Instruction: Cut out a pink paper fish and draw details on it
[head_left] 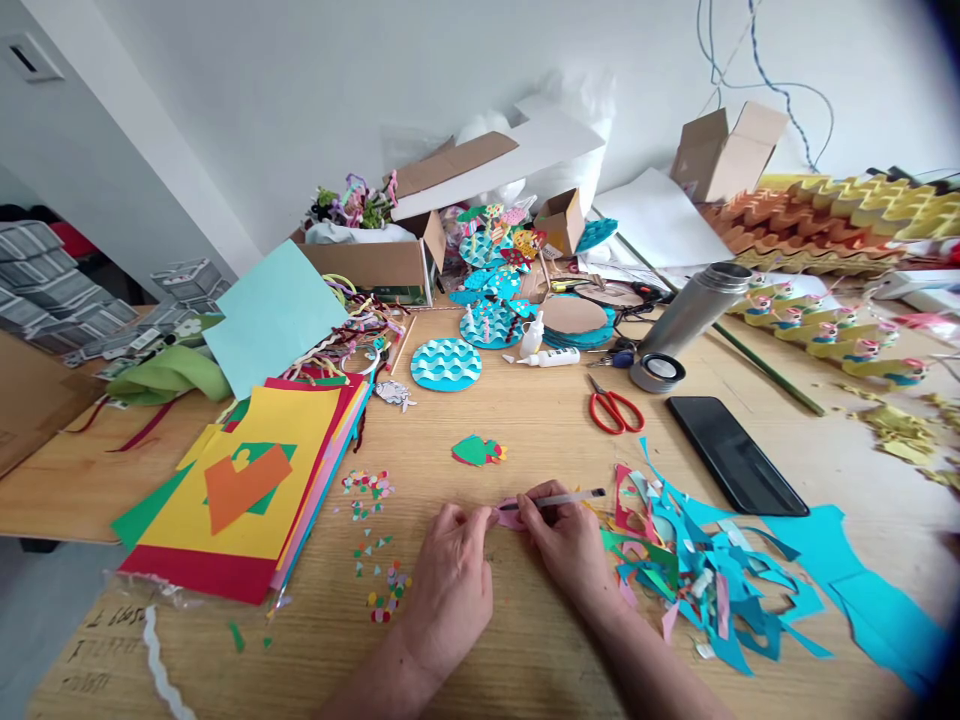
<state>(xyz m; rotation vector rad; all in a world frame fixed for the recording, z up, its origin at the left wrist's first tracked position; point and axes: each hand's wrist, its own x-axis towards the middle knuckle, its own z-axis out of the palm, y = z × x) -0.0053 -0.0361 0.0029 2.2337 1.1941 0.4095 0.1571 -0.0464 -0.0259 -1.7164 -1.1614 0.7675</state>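
Observation:
Both my hands rest on the wooden table (525, 420) near its front edge. My left hand (448, 575) pinches the left end of a small pink paper piece (511, 517) with closed fingers. My right hand (566, 545) is closed on a thin grey pencil (571, 497) that points to the right, its fingers also on the pink piece. A green paper fish (477, 451) lies just beyond my hands.
A stack of coloured paper sheets (255, 480) lies at the left. Blue and pink paper scraps (705, 580) pile up at the right. Red scissors (613, 409), a black phone (735, 455), a steel flask (694, 308), a tape roll (657, 372), a glue bottle (553, 357), blue wavy discs (445, 363) and cardboard boxes (375, 262) stand farther back.

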